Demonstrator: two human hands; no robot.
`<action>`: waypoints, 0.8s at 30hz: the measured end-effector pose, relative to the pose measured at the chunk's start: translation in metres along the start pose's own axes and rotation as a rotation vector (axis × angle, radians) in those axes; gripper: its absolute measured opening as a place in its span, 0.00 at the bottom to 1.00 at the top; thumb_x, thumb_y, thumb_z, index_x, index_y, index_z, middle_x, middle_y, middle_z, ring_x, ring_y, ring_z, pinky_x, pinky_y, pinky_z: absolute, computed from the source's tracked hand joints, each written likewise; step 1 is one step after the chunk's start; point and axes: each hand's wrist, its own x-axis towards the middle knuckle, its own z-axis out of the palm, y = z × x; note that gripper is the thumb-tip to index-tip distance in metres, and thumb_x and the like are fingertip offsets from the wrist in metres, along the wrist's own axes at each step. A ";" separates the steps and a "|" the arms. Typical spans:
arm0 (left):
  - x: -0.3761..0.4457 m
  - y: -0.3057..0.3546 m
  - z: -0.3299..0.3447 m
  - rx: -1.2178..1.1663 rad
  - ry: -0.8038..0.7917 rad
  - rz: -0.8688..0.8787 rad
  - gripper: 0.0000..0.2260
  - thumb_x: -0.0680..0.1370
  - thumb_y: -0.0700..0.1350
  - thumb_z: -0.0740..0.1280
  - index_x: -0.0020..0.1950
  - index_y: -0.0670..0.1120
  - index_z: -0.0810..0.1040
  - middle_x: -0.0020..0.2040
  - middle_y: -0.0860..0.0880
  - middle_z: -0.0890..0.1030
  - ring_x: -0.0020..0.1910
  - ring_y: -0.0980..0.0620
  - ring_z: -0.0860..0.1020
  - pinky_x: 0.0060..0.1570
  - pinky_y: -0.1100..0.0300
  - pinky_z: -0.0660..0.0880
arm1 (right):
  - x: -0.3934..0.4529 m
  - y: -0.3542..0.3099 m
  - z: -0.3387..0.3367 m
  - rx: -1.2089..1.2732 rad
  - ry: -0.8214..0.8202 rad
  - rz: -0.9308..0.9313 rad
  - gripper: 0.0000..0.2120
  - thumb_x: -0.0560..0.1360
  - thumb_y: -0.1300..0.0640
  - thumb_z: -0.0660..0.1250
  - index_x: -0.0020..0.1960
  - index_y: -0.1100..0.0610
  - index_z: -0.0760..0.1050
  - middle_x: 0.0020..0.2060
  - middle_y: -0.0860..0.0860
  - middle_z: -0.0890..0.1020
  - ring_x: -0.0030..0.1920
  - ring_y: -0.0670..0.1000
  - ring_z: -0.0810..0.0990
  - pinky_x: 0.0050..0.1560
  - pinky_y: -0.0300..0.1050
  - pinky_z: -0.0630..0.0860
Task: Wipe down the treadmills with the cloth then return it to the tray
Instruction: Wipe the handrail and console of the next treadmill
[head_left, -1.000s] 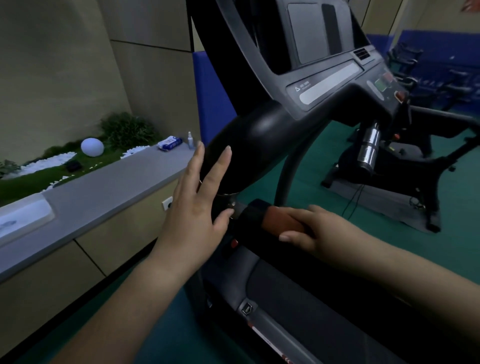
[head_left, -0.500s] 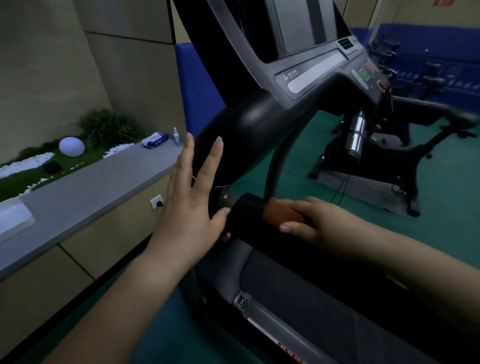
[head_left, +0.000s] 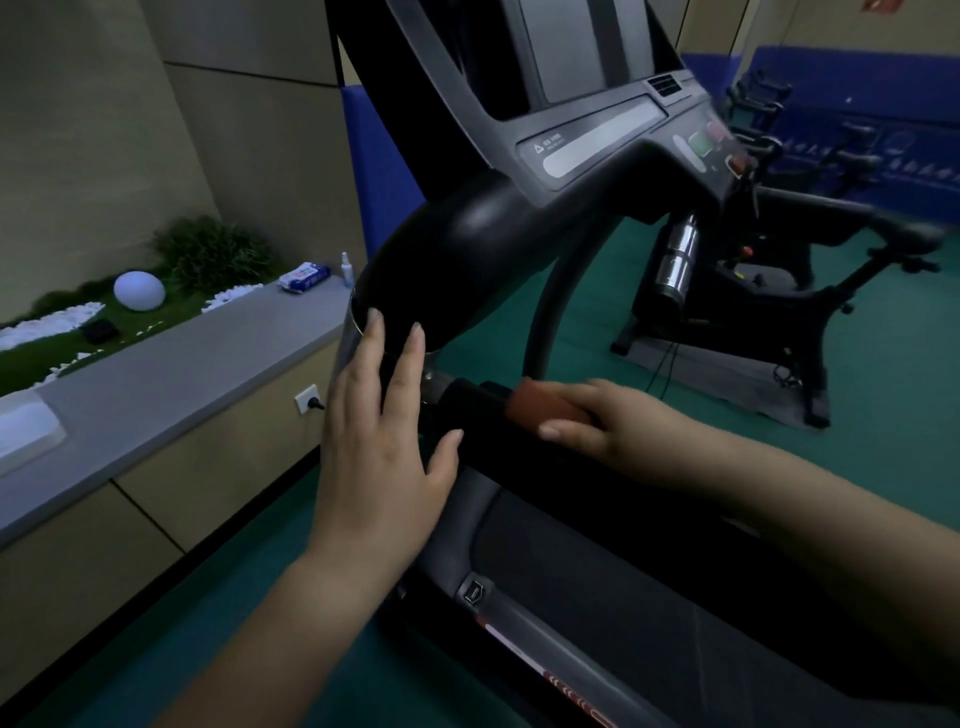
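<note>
Leftmost, a grey ledge (head_left: 171, 364) runs along the wall, backed by a strip of green turf with white pebbles, a white globe (head_left: 139, 291) and a dark bush (head_left: 218, 254). At the ledge's far end lie a blue and white packet (head_left: 305, 275) and, just beside it, a small spray bottle (head_left: 346, 269). A wall socket (head_left: 307, 399) with a plug in it sits in the panel below the ledge.

Next comes the left hand (head_left: 382, 447), spread flat with fingers straight and together, thumb out to the side. It holds nothing; the fingertips lie against the lower end of the glossy black arm of the treadmill (head_left: 467, 244), and the thumb reaches toward the black padded handrail (head_left: 467, 402).

Above, the treadmill's console (head_left: 597, 140) carries a long grey panel, a warning label and green and red buttons at its right end. Below, the dark deck and side rail of the machine run toward the lower right.

Further right, the right hand (head_left: 608, 415) is curled down over the handrail, pressing an orange-brown cloth (head_left: 537, 404) against it; the cloth shows under the fingers and out past the fingertips, wrapped on the rail.

Beyond, on the green floor, stands an exercise bike (head_left: 769, 291) on a grey mat (head_left: 727, 374), with more equipment blurred against a blue wall.
</note>
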 end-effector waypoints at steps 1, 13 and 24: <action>-0.005 0.002 0.003 0.007 0.006 -0.003 0.36 0.73 0.47 0.71 0.77 0.47 0.58 0.78 0.46 0.51 0.74 0.45 0.55 0.71 0.47 0.61 | 0.011 -0.004 0.002 0.027 -0.005 -0.016 0.27 0.76 0.41 0.60 0.73 0.43 0.62 0.60 0.50 0.76 0.56 0.47 0.75 0.51 0.33 0.66; -0.017 0.023 0.016 -0.050 -0.156 -0.062 0.27 0.73 0.59 0.63 0.69 0.48 0.72 0.69 0.50 0.65 0.69 0.48 0.64 0.63 0.50 0.70 | -0.035 0.018 -0.011 0.140 -0.095 0.090 0.20 0.76 0.43 0.60 0.67 0.37 0.64 0.55 0.39 0.76 0.51 0.37 0.77 0.43 0.22 0.68; -0.017 0.040 0.023 0.044 -0.226 -0.029 0.32 0.72 0.60 0.64 0.72 0.45 0.68 0.66 0.51 0.69 0.68 0.52 0.63 0.64 0.62 0.60 | -0.071 0.051 -0.019 0.261 -0.167 0.066 0.26 0.72 0.38 0.57 0.69 0.40 0.64 0.58 0.39 0.76 0.58 0.39 0.75 0.52 0.22 0.66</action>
